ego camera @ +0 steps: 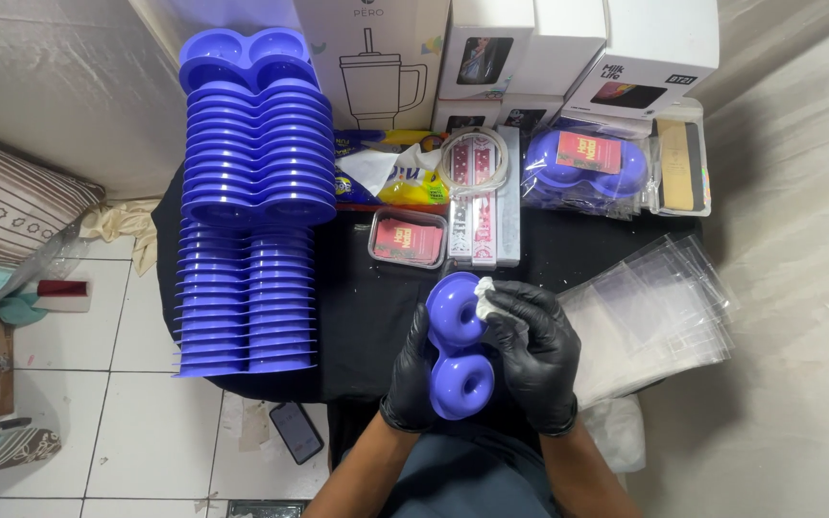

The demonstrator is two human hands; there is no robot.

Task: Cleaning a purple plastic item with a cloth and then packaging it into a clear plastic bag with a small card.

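Both my hands wear black gloves and meet over the black table [367, 297]. My left hand [413, 369] grips a purple double-cup tray [458, 345] from its left side, holding it on edge. My right hand [534, 350] holds a small white cloth [485, 291] pressed against the tray's upper cup. A tall stack of the same purple trays [251, 201] fills the left side of the table.
A pile of clear plastic bags [654, 307] lies to the right. A small tin of red cards [407, 240], pink-patterned boxes [482, 206], a bagged purple tray [582, 168] and white cartons [530, 48] stand at the back. A phone [296, 432] lies on the tiled floor.
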